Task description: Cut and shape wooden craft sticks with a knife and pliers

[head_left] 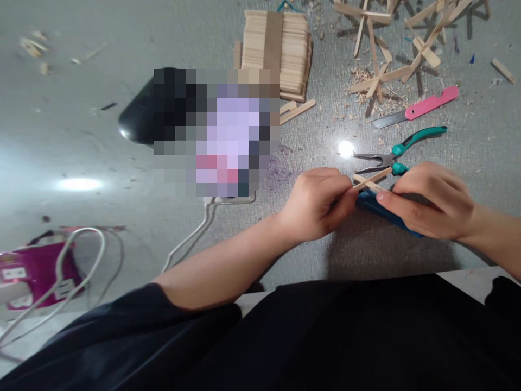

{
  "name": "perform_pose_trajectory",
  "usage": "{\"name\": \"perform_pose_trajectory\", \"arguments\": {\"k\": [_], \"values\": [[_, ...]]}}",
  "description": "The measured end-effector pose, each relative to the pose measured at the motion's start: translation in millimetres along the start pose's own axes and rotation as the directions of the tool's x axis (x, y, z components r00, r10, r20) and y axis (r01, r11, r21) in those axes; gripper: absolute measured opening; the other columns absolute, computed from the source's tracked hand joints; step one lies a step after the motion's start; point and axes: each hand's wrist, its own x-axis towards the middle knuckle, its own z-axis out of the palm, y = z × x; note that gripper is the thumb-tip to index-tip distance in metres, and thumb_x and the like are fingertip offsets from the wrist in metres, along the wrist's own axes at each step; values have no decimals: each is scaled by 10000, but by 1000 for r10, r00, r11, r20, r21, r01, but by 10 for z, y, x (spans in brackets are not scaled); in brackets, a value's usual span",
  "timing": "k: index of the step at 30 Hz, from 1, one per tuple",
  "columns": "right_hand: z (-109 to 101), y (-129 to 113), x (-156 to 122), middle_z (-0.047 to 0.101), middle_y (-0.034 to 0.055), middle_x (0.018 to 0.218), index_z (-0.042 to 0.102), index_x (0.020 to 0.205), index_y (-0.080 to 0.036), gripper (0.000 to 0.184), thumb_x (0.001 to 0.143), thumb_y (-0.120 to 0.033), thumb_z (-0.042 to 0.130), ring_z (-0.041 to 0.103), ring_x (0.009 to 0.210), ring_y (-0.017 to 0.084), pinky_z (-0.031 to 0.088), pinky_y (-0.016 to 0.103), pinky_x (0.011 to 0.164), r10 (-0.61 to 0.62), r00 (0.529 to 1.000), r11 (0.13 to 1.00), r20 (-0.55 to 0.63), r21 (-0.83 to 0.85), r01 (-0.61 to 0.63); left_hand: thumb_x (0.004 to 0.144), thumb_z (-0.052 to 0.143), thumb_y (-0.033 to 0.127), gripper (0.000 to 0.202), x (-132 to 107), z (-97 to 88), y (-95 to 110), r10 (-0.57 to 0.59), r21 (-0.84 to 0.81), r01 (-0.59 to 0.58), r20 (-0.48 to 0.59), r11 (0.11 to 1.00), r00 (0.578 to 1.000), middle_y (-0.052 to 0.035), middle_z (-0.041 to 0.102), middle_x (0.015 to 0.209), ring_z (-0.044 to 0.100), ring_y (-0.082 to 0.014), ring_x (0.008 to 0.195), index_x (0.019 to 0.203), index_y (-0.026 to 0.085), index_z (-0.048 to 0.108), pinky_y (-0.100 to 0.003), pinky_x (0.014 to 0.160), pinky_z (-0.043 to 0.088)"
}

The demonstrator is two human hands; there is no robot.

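My left hand [323,202] is closed in a pinch on one end of a wooden craft stick [380,175]. My right hand [433,200] pinches a second craft stick [363,181]. The two sticks cross each other in an X between my hands, and their held ends are hidden by my fingers. Below the sticks lies a blue object [380,210], partly covered by my right hand, so its kind is unclear. Just beyond my hands rest long-nose pliers [388,160] with teal handles, jaws apart.
A banded bundle of craft sticks [293,54] lies at the back. Right of it are joined stick pieces [380,76] among wood shavings, and a pink-handled blade [431,103]. Left are a blurred-out screen [234,125], a black object [142,114], a white cable [185,247] and a purple power strip [44,266].
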Motion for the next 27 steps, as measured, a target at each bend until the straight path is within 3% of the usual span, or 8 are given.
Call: {"name": "perform_pose_trajectory", "arguments": {"k": [3, 8, 14, 19, 27], "values": [[22, -40, 2, 717, -53, 807, 757, 1082, -344, 120, 1128, -246, 708, 665, 708, 172, 582, 385, 708, 38, 999, 999, 36, -28, -37, 1140, 527, 281, 407, 7, -5, -6, -9, -6, 9, 6, 1000, 1000, 29, 479, 620, 451, -150, 555, 757, 270, 389, -353, 579, 303], [35, -63, 58, 729, -42, 826, 750, 1087, -317, 165, 1133, -179, 672, 654, 703, 162, 568, 356, 676, -62, 998, 996, -30, -67, 59, 1143, 539, 255, 394, 8, 2, -18, 40, -1, -40, -8, 999, 999, 35, 482, 628, 450, -156, 561, 771, 272, 413, -359, 578, 311], [27, -14, 40, 782, -27, 883, 779, 1068, -328, 192, 1168, -272, 624, 709, 745, 179, 603, 394, 736, 41, 993, 998, 108, -52, -35, 1170, 519, 316, 421, 1, 14, -21, 27, 24, -27, 5, 999, 1000, 17, 520, 633, 471, -154, 564, 760, 263, 443, -355, 578, 324], [81, -11, 5, 797, -32, 873, 774, 1052, -321, 165, 1168, -308, 657, 725, 758, 182, 604, 403, 758, 80, 996, 995, 51, -58, -77, 1185, 527, 292, 401, 0, 17, -27, 69, 28, -68, -19, 997, 997, 17, 550, 639, 489, -153, 567, 785, 254, 517, -346, 580, 344], [93, 4, 54, 804, -42, 891, 741, 1068, -276, 85, 1103, -217, 791, 709, 754, 148, 597, 329, 754, -34, 999, 999, -32, -33, 33, 1195, 587, 266, 296, 1, 43, -28, 131, -16, -133, -84, 991, 988, 12, 650, 685, 568, -135, 595, 921, 207, 682, -302, 575, 377]]}}
